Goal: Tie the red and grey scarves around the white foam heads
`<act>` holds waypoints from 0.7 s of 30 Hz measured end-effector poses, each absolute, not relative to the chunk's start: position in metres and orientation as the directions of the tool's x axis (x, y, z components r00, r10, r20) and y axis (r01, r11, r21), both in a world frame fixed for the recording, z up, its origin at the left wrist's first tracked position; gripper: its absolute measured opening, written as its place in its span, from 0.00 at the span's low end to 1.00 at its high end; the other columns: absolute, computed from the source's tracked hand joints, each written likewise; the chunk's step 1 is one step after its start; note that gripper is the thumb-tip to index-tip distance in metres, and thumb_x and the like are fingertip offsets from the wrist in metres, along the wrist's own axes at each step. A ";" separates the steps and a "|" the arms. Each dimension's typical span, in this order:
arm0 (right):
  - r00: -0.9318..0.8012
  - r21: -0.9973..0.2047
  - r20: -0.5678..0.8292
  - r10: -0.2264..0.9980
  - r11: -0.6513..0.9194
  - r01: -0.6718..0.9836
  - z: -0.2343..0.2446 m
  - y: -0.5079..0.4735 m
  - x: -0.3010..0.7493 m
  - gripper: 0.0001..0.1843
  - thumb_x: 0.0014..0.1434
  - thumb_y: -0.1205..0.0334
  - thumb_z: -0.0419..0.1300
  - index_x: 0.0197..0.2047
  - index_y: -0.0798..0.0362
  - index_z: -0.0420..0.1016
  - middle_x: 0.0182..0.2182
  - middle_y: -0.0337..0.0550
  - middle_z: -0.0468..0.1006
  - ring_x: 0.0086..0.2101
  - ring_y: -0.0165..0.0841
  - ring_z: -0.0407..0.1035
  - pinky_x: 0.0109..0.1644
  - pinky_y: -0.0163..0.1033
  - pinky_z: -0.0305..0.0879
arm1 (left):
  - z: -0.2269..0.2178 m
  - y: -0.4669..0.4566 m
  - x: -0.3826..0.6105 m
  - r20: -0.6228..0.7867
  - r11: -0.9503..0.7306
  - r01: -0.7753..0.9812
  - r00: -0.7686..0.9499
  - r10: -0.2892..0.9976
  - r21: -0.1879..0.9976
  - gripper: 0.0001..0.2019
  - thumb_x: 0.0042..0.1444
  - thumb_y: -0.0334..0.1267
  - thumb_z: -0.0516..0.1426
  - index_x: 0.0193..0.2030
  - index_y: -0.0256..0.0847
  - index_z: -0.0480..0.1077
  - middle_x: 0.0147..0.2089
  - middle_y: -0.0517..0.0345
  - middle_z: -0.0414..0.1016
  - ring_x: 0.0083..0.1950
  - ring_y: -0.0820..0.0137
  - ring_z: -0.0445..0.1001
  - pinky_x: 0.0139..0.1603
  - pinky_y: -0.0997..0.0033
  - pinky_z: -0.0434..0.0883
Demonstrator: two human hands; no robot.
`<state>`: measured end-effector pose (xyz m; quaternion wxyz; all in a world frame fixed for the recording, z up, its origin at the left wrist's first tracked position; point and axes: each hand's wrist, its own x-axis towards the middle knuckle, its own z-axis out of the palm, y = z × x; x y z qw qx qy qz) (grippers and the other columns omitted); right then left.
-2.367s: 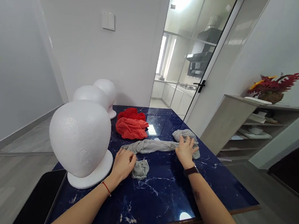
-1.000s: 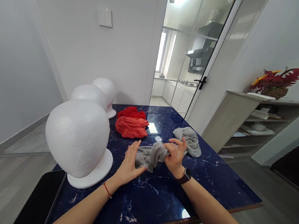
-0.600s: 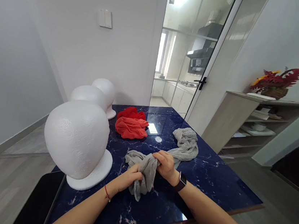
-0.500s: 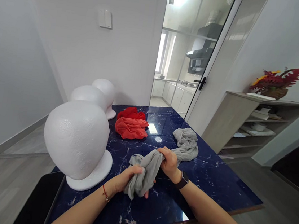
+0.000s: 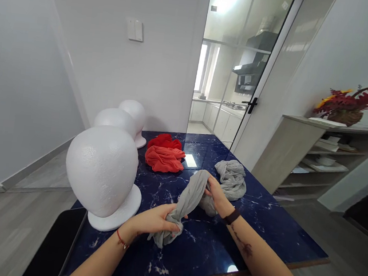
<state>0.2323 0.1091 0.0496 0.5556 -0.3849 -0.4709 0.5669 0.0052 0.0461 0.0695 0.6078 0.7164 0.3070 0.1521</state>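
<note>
A long grey scarf (image 5: 192, 193) is bunched between my two hands above the front of the table. My left hand (image 5: 160, 220) is wrapped round its lower end, with a loose tail hanging below the fingers. Higher up and to the right, my right hand (image 5: 215, 192) grips the scarf where it bends over. The rest of the grey cloth (image 5: 232, 177) lies heaped behind my right hand; whether it is one piece with the held part is partly hidden. Left of my hands stands a white foam head (image 5: 101, 170) on a round base.
Two more white foam heads (image 5: 116, 120) stand behind the first. Red cloths (image 5: 164, 159) lie folded at the back of the dark blue marbled table (image 5: 270, 229). A black flat-topped object (image 5: 55, 245) is at the left edge. A shelf unit (image 5: 297, 156) stands right, beside a glass door.
My right hand has turned and lifted the scarf into a raised bend. My left hand has closed round the lower part. The camera view has shifted slightly.
</note>
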 end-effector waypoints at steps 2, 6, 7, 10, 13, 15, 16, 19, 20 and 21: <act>-0.186 -0.945 0.044 0.982 -0.019 -0.327 0.054 0.110 0.241 0.22 0.55 0.43 0.54 0.20 0.50 0.60 0.07 0.28 0.50 0.11 0.25 0.50 0.19 0.33 0.58 | 0.077 0.027 0.004 -0.079 -0.258 0.385 0.676 0.733 0.886 0.14 0.48 0.31 0.56 0.44 0.40 0.69 0.35 0.61 0.71 0.34 0.73 0.66 0.39 0.74 0.67; -0.286 -0.899 0.060 0.956 -0.073 -0.433 0.057 0.111 0.248 0.21 0.52 0.49 0.61 0.18 0.52 0.61 0.09 0.30 0.57 0.12 0.22 0.51 0.23 0.31 0.61 | 0.080 -0.016 -0.014 0.039 -0.323 0.551 0.465 0.885 0.770 0.18 0.57 0.31 0.47 0.53 0.45 0.66 0.42 0.56 0.75 0.40 0.68 0.71 0.47 0.70 0.67; -0.298 -0.883 0.055 0.953 -0.092 -0.459 0.056 0.111 0.247 0.19 0.51 0.52 0.63 0.19 0.53 0.62 0.10 0.30 0.60 0.12 0.21 0.50 0.22 0.30 0.59 | 0.077 -0.026 -0.023 0.050 -0.312 0.567 0.429 0.902 0.762 0.20 0.58 0.32 0.46 0.56 0.46 0.65 0.47 0.55 0.75 0.45 0.66 0.72 0.51 0.68 0.66; -0.337 -0.822 0.003 0.941 -0.189 -0.537 0.053 0.113 0.247 0.15 0.49 0.58 0.65 0.21 0.54 0.64 0.13 0.30 0.64 0.12 0.19 0.48 0.21 0.28 0.57 | 0.060 -0.047 -0.058 0.024 -0.238 0.641 0.324 0.946 0.729 0.24 0.57 0.33 0.48 0.61 0.50 0.62 0.59 0.54 0.68 0.58 0.63 0.67 0.61 0.60 0.61; -0.342 -0.780 -0.055 0.938 -0.254 -0.571 0.047 0.117 0.255 0.17 0.48 0.56 0.63 0.18 0.53 0.61 0.10 0.29 0.58 0.12 0.20 0.47 0.20 0.28 0.57 | 0.043 -0.056 -0.095 -0.011 -0.153 0.694 0.226 0.974 0.703 0.28 0.49 0.34 0.57 0.59 0.52 0.64 0.61 0.54 0.67 0.61 0.57 0.64 0.63 0.53 0.60; -0.300 -0.774 -0.083 0.950 -0.251 -0.581 0.043 0.121 0.263 0.20 0.47 0.54 0.62 0.16 0.52 0.58 0.07 0.29 0.53 0.11 0.21 0.47 0.20 0.30 0.57 | 0.037 -0.053 -0.111 0.064 -0.154 0.649 0.161 0.985 0.745 0.23 0.47 0.40 0.60 0.53 0.51 0.70 0.57 0.53 0.70 0.58 0.56 0.68 0.61 0.52 0.63; -0.277 -0.772 -0.089 0.957 -0.242 -0.588 0.041 0.122 0.266 0.20 0.46 0.53 0.62 0.15 0.52 0.57 0.06 0.29 0.52 0.11 0.22 0.46 0.19 0.30 0.56 | 0.035 -0.048 -0.115 0.132 -0.154 0.611 0.080 0.988 0.777 0.21 0.48 0.43 0.60 0.51 0.49 0.70 0.55 0.52 0.70 0.57 0.56 0.69 0.59 0.52 0.65; -0.246 -0.766 -0.074 0.967 -0.213 -0.607 0.041 0.124 0.271 0.19 0.45 0.54 0.62 0.16 0.52 0.56 0.07 0.28 0.51 0.11 0.21 0.44 0.18 0.29 0.53 | 0.034 -0.025 -0.116 0.315 -0.097 0.536 -0.333 0.889 0.838 0.29 0.44 0.50 0.62 0.52 0.40 0.64 0.54 0.48 0.66 0.57 0.55 0.66 0.58 0.49 0.66; -0.250 -0.769 -0.062 0.966 -0.206 -0.604 0.041 0.124 0.271 0.18 0.45 0.54 0.62 0.18 0.52 0.58 0.07 0.27 0.51 0.11 0.21 0.42 0.17 0.29 0.50 | 0.033 -0.016 -0.115 0.342 -0.064 0.525 -0.453 0.823 0.849 0.35 0.40 0.51 0.64 0.54 0.39 0.61 0.55 0.47 0.63 0.58 0.54 0.64 0.58 0.47 0.65; -0.261 -0.779 -0.052 0.964 -0.203 -0.593 0.042 0.123 0.269 0.16 0.46 0.55 0.62 0.20 0.52 0.59 0.08 0.26 0.51 0.11 0.20 0.40 0.16 0.28 0.48 | 0.032 -0.007 -0.113 0.357 -0.036 0.517 -0.536 0.765 0.855 0.41 0.36 0.51 0.66 0.56 0.37 0.58 0.57 0.45 0.60 0.59 0.52 0.63 0.59 0.46 0.64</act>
